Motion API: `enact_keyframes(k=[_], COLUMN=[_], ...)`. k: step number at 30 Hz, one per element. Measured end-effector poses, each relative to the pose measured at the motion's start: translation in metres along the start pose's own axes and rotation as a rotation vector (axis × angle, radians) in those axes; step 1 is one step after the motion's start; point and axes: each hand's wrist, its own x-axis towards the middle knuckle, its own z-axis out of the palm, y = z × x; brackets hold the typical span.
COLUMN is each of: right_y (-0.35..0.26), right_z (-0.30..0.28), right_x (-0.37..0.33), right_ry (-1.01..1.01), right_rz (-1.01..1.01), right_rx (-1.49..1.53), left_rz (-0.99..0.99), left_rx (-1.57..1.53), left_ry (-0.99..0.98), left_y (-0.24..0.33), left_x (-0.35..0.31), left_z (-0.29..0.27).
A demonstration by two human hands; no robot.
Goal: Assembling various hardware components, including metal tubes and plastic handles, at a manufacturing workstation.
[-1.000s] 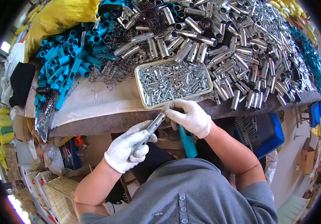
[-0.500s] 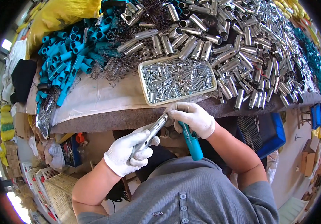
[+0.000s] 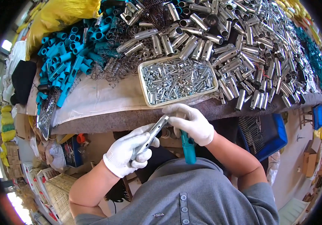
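My left hand (image 3: 125, 153), in a white glove, is closed around a slim silver metal tube (image 3: 155, 132) with holes in its side. The tube tilts up to the right. At its upper end are the fingertips of my gloved right hand (image 3: 195, 125), thumb and forefinger close to the tip. Tucked under the other fingers of that hand hangs a teal cylindrical piece (image 3: 189, 150), its wider end pointing down toward my shirt. Whether the right fingertips pinch anything small cannot be made out. Just beyond both hands stands a whitish tray (image 3: 143, 86) of small metal pins.
A large heap of shiny metal tubes (image 3: 243, 56) covers the table's right side. Teal tubes (image 3: 61, 56), wire springs (image 3: 110, 67) and a yellow sack (image 3: 63, 18) lie at left. Below the table edge at right is a blue bin (image 3: 277, 138) with metal rods.
The teal piece has swung to a more upright angle and slightly left. My right hand has shifted a little, its fingers still at the tube's end. The left hand has barely moved.
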Motion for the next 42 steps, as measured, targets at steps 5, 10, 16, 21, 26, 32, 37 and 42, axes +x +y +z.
enact_keyframes(k=[5,10,16,21,26,32,37,42], right_y=[0.013,-0.007,0.008,0.02,0.001,0.008,0.004,0.007], right_z=[0.004,0.007,0.019,0.027,0.01,0.003,0.004,0.005], right_x=[0.006,-0.003,-0.005,-0.009,-0.015,-0.007,-0.01,-0.009], right_ry=[0.023,-0.053,0.124,0.282,0.203,0.219,0.169,0.164], right_rz=[-0.408,0.015,-0.055,-0.175,-0.05,0.131,0.122,0.118], right_rx=[-0.403,-0.089,0.05,0.106,0.321,0.39,0.442,0.451], left_rz=[0.034,0.115,0.335,0.425,0.248,0.142,0.101,0.096], left_rx=[0.045,0.105,0.186,0.191,0.016,-0.105,-0.269,-0.315], left_ry=[0.001,0.046,0.125,0.101,-0.078,-0.143,-0.234,-0.279], left_y=[-0.01,-0.021,-0.045,-0.06,-0.048,-0.047,-0.051,-0.054], left_x=[0.009,0.015,0.027,0.035,0.033,0.035,0.037,0.038], left_z=[0.007,0.01,0.015,0.012,0.01,-0.003,-0.013,-0.015])
